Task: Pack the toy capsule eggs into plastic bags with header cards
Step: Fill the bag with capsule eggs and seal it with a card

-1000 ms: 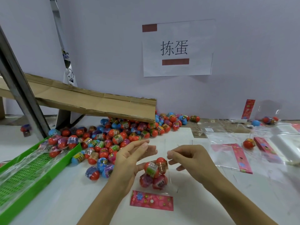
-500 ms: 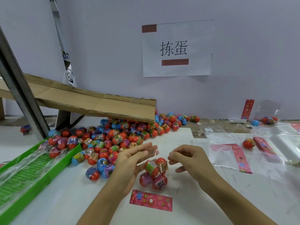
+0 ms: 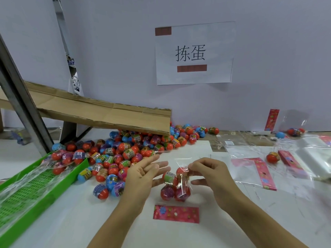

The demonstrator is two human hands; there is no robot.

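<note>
The clear plastic bag (image 3: pixel 180 181) with four capsule eggs stands near the white bench's front edge. The right hand (image 3: pixel 211 176) pinches its thin, slippery mouth; the left hand (image 3: pixel 143 174) is open beside it. The film is soft and light, so hold it at the top. A pink header card (image 3: pixel 176 213) lies in front, and loose eggs (image 3: pixel 125 153) lie behind.

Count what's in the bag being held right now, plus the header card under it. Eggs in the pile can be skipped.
Capsule eggs in the held bag: 4 (two on top, two below)
Clear plastic bag pinched at the top by the right hand: 1
Pink header card at the bag's near end: 1
Total: 6
Left hand open beside the bag.
</note>
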